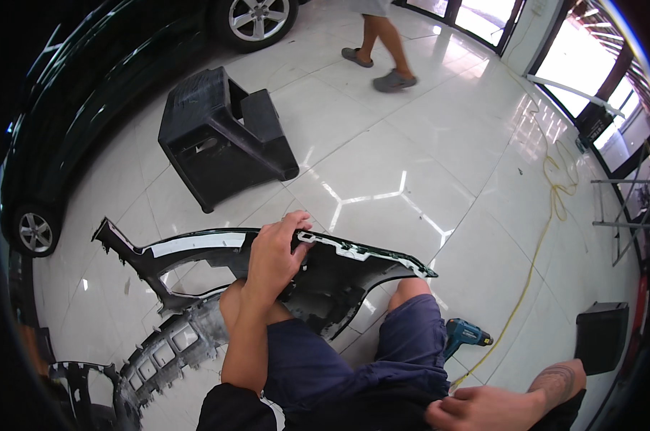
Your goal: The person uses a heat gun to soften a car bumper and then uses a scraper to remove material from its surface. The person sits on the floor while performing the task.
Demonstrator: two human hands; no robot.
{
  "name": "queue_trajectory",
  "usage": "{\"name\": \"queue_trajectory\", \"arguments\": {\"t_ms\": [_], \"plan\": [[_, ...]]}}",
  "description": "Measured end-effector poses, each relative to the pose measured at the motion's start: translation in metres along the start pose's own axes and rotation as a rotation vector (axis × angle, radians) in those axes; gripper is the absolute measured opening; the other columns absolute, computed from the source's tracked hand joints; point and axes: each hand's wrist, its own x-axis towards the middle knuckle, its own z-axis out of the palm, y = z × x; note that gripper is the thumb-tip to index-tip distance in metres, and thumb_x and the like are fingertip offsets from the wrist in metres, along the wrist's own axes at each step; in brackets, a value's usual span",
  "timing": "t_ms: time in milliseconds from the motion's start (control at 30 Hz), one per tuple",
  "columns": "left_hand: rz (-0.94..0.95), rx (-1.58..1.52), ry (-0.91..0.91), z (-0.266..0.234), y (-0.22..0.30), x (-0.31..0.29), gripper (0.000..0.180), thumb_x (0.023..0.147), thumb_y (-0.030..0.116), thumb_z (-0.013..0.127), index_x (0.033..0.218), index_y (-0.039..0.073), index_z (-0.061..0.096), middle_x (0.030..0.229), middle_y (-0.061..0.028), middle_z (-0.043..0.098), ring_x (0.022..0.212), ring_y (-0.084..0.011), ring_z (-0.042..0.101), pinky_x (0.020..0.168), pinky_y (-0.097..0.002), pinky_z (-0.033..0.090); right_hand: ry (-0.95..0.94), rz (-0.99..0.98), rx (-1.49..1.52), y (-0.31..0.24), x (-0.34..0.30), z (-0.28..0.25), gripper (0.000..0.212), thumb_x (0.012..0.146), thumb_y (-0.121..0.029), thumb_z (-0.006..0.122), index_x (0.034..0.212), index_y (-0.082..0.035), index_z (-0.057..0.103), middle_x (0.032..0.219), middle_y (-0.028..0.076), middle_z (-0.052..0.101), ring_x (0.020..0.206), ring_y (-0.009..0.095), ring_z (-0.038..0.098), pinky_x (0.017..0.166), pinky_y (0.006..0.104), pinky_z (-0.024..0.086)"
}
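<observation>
A black plastic car bumper cover (332, 280), with its inner side showing, rests across my knees. My left hand (276, 248) is closed over its upper edge, thumb on the near side and fingers reaching over the far side. White strips and clips run along that edge. Low at the right, by my lap, is my right hand (475, 408), apart from the bumper cover, its fingers curled in. Whether anything sits inside those fingers is hidden. Beside my right knee a teal heat gun (465, 337) lies on the floor.
A black plastic step stool (221, 136) stands ahead, near a dark green car (117, 79). Someone in grey clogs (394, 80) walks at the far side. A yellow cord (531, 269) trails along the right. A scuffed grey slotted part (168, 345) lies lower left; a black box (602, 337), right.
</observation>
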Motion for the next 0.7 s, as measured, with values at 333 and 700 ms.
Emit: {"name": "queue_trajectory", "arguments": {"t_ms": [333, 700], "plan": [[0.253, 0.051, -0.067, -0.007, -0.002, -0.011, 0.045, 0.075, 0.028, 0.079, 0.114, 0.013, 0.063, 0.11, -0.0054, 0.066, 0.103, -0.0281, 0.06, 0.095, -0.0428, 0.039, 1.166, 0.084, 1.316, 0.097, -0.069, 0.06, 0.038, 0.09, 0.003, 0.051, 0.125, 0.018, 0.048, 0.082, 0.022, 0.065, 0.056, 0.019, 0.058, 0.053, 0.0286, 0.049], [0.27, 0.099, 0.102, 0.012, 0.002, -0.024, 0.05, 0.074, 0.043, 0.078, 0.109, 0.01, 0.064, 0.106, -0.0056, 0.063, 0.102, -0.0274, 0.056, 0.096, -0.0431, 0.034, 0.808, 0.528, 1.716, 0.097, 0.032, 0.082, 0.024, 0.1, -0.009, 0.056, 0.118, 0.006, 0.062, 0.077, 0.004, 0.058, 0.061, 0.008, 0.049, 0.057, 0.0224, 0.041]]}}
